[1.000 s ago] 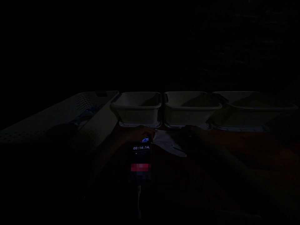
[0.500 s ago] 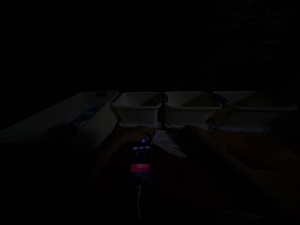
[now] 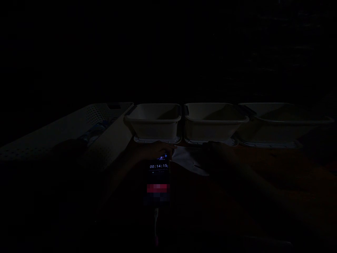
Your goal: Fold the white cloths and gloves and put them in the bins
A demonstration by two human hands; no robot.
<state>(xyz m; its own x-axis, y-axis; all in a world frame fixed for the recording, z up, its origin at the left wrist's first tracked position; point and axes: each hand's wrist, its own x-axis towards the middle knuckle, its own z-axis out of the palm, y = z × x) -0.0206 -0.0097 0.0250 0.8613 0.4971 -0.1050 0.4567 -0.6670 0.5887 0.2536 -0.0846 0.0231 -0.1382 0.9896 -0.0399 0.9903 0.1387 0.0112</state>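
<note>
Although the view is very dark, a pale flat piece (image 3: 188, 163), maybe of cloth, can be seen lying on the reddish table (image 3: 265, 160), between the two hands. Its left end is at the fingers of the left hand (image 3: 159, 148), which reach over the top of a lit phone (image 3: 157, 177); its right end goes into shadow near the right hand (image 3: 215, 148). Whether the fingers of either hand are apart or pinched on the piece, I cannot tell. As for progress, the piece lies outside all containers, spread rather than bundled. Just behind it are the left tub (image 3: 155, 130), the middle tub (image 3: 210, 131) and the right tub (image 3: 279, 131); what is inside them is too dark to read. At left, a perforated basket (image 3: 119, 135) holds some unclear bluish things (image 3: 97, 129). Below the phone comes a cable (image 3: 156, 221).
</note>
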